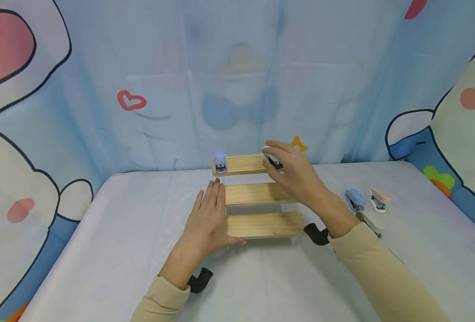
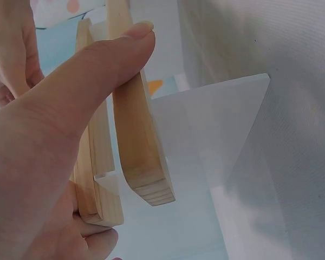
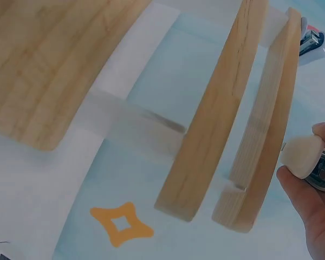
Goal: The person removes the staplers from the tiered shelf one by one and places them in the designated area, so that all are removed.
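A small white stapler [image 1: 272, 160] is pinched between the thumb and fingers of my right hand [image 1: 291, 174], at the right end of the top board [image 1: 243, 164] of a three-step wooden rack. The right wrist view catches its pale rounded end beside that board. My left hand [image 1: 207, 219] lies flat along the rack's left side, fingers straight. Its thumb rests against the bottom board [image 2: 138, 130] in the left wrist view. On the left end of the top board stands a purple stapler [image 1: 220, 162]. Bare wood shows on the middle board [image 1: 253, 194].
Right of the rack, on the white tablecloth [image 1: 140, 250], lie a blue stapler [image 1: 355, 199], a pink and white stapler [image 1: 379, 200] and a pale stapler [image 1: 371, 221], partly behind the right forearm. A printed blue curtain [image 1: 157, 53] hangs behind the table.
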The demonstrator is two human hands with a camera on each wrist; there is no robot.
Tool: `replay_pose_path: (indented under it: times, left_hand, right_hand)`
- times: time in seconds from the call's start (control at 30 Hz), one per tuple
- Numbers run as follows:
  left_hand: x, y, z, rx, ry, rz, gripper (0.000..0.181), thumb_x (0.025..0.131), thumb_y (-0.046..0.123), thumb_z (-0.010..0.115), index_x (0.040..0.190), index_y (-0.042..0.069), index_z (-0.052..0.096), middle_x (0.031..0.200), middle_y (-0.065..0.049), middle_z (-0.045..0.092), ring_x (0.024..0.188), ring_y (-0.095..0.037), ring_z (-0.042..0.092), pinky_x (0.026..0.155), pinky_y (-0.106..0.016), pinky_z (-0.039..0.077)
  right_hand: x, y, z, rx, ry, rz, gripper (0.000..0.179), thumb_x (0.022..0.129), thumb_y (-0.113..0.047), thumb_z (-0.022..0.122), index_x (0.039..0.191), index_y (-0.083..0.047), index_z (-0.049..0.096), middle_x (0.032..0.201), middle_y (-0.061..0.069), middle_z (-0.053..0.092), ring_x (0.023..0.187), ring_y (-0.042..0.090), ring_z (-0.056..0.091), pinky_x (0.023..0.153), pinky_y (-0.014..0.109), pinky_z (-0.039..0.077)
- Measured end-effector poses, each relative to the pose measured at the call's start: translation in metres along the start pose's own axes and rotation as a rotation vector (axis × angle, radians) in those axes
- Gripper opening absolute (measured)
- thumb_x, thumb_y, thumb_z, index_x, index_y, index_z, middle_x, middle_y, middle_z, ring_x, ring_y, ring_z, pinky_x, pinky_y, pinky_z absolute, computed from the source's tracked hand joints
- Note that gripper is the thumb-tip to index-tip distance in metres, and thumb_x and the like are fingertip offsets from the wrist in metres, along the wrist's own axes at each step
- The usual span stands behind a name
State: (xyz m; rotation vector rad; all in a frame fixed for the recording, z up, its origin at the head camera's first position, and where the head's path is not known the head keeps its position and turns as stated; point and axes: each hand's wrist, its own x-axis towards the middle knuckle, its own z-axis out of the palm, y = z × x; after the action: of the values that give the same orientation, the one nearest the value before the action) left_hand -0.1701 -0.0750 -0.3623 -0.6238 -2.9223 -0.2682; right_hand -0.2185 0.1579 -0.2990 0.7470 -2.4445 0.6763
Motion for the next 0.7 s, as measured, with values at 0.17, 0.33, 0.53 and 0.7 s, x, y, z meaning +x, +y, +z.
replay_pose_path:
  times: [0.17,0.33,0.53,0.7]
  left_hand:
    - [0.000,0.000,0.000,-0.003,-0.004,-0.003,0.142,0.060,0.067,0.085,0.157,-0.004,0.010,0.166,-0.019,0.008,0.156,-0.029,0.007,0.127,-0.046,0.012]
    - [0.000,0.000,0.000,0.001,0.001,-0.001,0.142,0.060,0.067,0.085,0.157,-0.004,0.010,0.166,-0.019,0.007,0.156,-0.030,0.007,0.127,-0.046,0.011]
    - [0.000,0.000,-0.001,-0.006,0.005,0.004,0.141,0.060,0.066,0.086,0.157,-0.004,0.010,0.166,-0.020,0.008,0.156,-0.030,0.008,0.127,-0.046,0.011]
    - [-0.001,0.000,-0.001,-0.004,0.009,0.006,0.142,0.060,0.066,0.085,0.157,-0.004,0.010,0.166,-0.019,0.008,0.156,-0.030,0.008,0.127,-0.046,0.012]
  right_hand:
    - [-0.008,0.003,-0.006,-0.026,0.008,0.010,0.035,0.093,-0.002,0.065,0.127,0.003,0.063,0.143,0.020,0.054,0.109,0.036,0.066,0.078,0.043,0.059]
    - [-0.015,0.006,-0.012,-0.017,0.032,0.006,0.035,0.092,0.000,0.064,0.127,0.004,0.063,0.142,0.020,0.055,0.110,0.037,0.065,0.078,0.045,0.057]
    - [-0.023,0.011,-0.016,0.004,0.083,0.003,0.035,0.090,0.002,0.065,0.125,0.004,0.064,0.140,0.021,0.056,0.118,0.039,0.061,0.082,0.047,0.056]
    - [-0.029,0.014,-0.020,0.006,0.119,-0.001,0.036,0.089,0.006,0.065,0.125,0.002,0.064,0.138,0.020,0.057,0.110,0.035,0.065,0.074,0.041,0.054]
